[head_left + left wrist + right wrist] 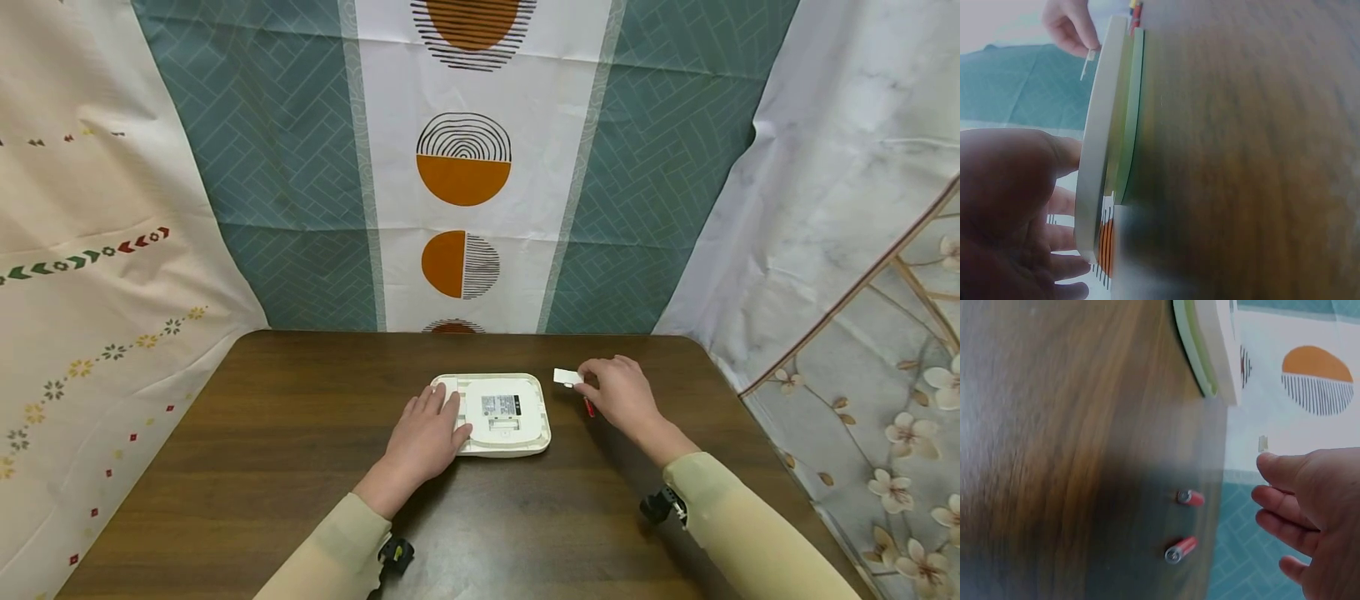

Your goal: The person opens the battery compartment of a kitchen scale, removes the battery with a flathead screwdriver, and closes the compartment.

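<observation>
A white, rounded-corner device [525,392] lies underside up on the table, showing a printed label and a small recessed compartment. My left hand [430,425] rests on its left end with fingers spread over the surface. In the left wrist view, the device [1100,125] is seen edge-on, its pale green lower layer close to the table. My right hand [618,392] pinches a small white cover [567,377] between thumb and fingers, just right of the device. Two red batteries [1192,498] lie on the table below that hand.
The brown wooden table [300,467] bears the device and batteries. Patterned cloth [292,167] hangs behind its far edge, with a cream cloth [97,275] at the left and a floral one [847,358] at the right.
</observation>
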A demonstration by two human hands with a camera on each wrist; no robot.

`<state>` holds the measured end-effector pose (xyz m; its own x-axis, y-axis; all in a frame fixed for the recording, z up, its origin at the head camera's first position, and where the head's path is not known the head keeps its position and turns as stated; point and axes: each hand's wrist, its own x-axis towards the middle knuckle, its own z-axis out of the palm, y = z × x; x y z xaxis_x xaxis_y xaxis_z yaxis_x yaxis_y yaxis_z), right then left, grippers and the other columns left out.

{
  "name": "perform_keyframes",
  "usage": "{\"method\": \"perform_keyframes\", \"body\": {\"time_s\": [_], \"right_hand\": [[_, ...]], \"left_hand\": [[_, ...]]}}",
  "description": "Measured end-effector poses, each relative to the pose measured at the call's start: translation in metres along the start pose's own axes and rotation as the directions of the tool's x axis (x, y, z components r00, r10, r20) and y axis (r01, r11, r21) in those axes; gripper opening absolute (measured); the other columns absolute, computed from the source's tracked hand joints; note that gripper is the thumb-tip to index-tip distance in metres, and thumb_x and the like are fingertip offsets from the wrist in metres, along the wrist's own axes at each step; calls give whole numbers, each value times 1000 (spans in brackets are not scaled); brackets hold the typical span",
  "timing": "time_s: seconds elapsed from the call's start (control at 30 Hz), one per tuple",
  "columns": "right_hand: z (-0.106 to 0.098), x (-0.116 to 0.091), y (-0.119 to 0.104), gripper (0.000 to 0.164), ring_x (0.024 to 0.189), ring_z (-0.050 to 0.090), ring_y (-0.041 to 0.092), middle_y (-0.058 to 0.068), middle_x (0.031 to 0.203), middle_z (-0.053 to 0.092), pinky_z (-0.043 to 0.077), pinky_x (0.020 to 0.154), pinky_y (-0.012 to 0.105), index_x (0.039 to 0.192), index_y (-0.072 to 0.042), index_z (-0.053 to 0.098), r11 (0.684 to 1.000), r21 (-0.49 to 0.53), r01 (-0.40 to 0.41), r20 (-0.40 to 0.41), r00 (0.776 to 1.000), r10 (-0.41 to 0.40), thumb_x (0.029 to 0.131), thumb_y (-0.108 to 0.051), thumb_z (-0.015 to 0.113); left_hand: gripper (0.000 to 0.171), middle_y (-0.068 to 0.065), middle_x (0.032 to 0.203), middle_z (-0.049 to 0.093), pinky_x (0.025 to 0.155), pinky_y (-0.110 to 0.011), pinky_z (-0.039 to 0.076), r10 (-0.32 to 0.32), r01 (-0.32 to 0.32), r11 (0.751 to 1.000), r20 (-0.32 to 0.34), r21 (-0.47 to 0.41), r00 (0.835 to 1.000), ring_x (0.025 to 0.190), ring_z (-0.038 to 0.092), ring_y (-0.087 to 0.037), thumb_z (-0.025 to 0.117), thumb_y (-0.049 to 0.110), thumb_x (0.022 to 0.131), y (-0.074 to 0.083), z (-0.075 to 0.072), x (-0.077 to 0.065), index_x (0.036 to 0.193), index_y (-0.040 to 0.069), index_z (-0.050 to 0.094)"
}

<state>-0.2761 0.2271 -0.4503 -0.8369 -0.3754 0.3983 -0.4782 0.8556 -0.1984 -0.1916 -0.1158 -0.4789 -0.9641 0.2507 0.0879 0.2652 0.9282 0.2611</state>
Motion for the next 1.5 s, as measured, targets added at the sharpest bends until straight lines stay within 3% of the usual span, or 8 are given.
{"method": "perform_keyframes", "body": {"time_s": [0.3, 0.57, 1.13, 1.5], "right_hand": [[0, 3, -16, 21, 87, 76, 27, 0, 91, 82, 43, 116, 63, 101, -9, 81, 1000, 11, 23, 18, 1000, -23, 88, -15, 96], [-1, 3, -35, 20, 94, 76, 26, 1, 97, 81, 41, 120, 61, 102, -9, 82, 999, 10, 31, 75, 997, -32, 89, -18, 96], [4, 0, -69, 21, 90, 76, 23, 2, 94, 81, 45, 119, 59, 98, -9, 82, 989, 18, 144, 97, 985, -145, 86, -16, 98], [8, 0, -89, 20, 78, 62, 18, -6, 84, 74, 55, 100, 49, 91, -14, 79, 988, 17, 153, 160, 975, -153, 87, -20, 98]], "left_hand": [[65, -28, 173, 37, 130, -61, 28, -4, 4, 1000, 3, -6, 1000, 162, 32, -48, 61, 41, 115, 1, -1, 1, 164, 0, 50], [65, -28, 172, 37, 130, -60, 29, 0, 0, 1000, 7, -4, 1000, 161, 32, -48, 61, 40, 115, 1, 0, 2, 163, -1, 50], [63, -29, 172, 38, 130, -60, 30, 9, -9, 1000, 2, 2, 1000, 161, 32, -49, 60, 39, 115, 1, -1, 3, 163, -1, 50], [62, -29, 172, 38, 130, -60, 30, 8, -8, 1000, 6, -3, 1000, 161, 33, -49, 60, 37, 116, 1, 0, 3, 163, -1, 50]]}}
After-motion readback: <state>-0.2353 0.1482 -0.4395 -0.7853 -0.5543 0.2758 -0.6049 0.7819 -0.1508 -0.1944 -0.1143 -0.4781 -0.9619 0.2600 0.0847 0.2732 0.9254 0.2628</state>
